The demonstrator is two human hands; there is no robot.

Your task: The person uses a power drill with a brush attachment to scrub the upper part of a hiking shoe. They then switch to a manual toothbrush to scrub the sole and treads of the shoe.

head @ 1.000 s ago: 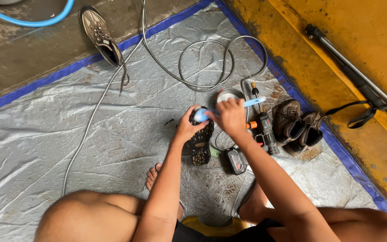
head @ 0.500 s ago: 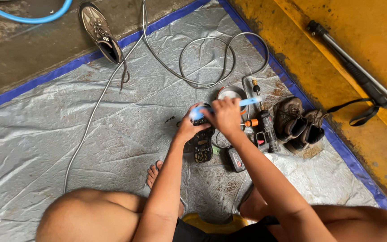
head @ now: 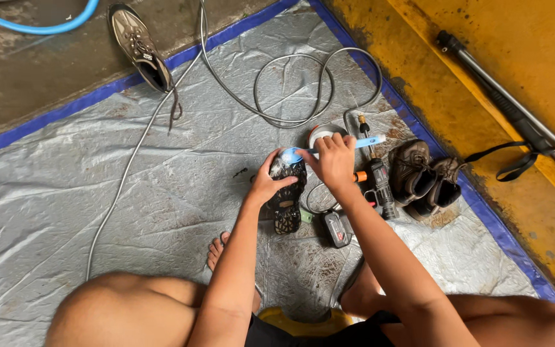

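Left hand (head: 270, 183) clamps the sole-up shoe (head: 287, 196) mid-tarp (head: 65, 180), right hand (head: 334, 160) closed on a blue brush (head: 329, 149) at its toe; shoe looks light, stiff-soled, probably wet-slick, so grip the midsole edges.

My right hand (head: 335, 160) has drawn the blue toothbrush (head: 329, 149) slightly back along the upturned shoe sole (head: 287, 196), its bristled head now at the toe end beside my left hand (head: 268, 183). My view has drifted a little, so the lone shoe (head: 137, 46) now lies nearer the top edge.
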